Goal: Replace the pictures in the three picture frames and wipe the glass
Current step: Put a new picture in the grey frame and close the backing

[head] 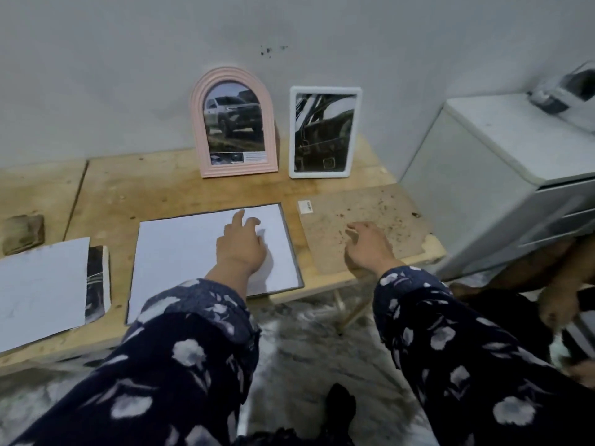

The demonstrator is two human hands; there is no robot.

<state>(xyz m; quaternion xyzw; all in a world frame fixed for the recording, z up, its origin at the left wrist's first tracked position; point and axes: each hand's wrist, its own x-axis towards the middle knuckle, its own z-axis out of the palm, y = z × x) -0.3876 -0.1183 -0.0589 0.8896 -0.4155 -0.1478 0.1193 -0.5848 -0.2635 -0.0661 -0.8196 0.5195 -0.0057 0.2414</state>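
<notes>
Left hand (pixel 240 249) fingers loosely spread on white sheet (pixel 206 252); right hand (pixel 367 246) fingers relaxed above backing board (pixel 360 226).

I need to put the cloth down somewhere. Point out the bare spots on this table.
Bare wood lies on the table between the pink arched frame and the white sheet in the flat frame, running left toward the brown block. The front half is crowded: loose white sheet, flat frame under the left hand, brown backing board under the right hand.

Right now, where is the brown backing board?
In the head view the backing board lies flat on the table's right end, under the right hand, in front of the white frame.
</notes>
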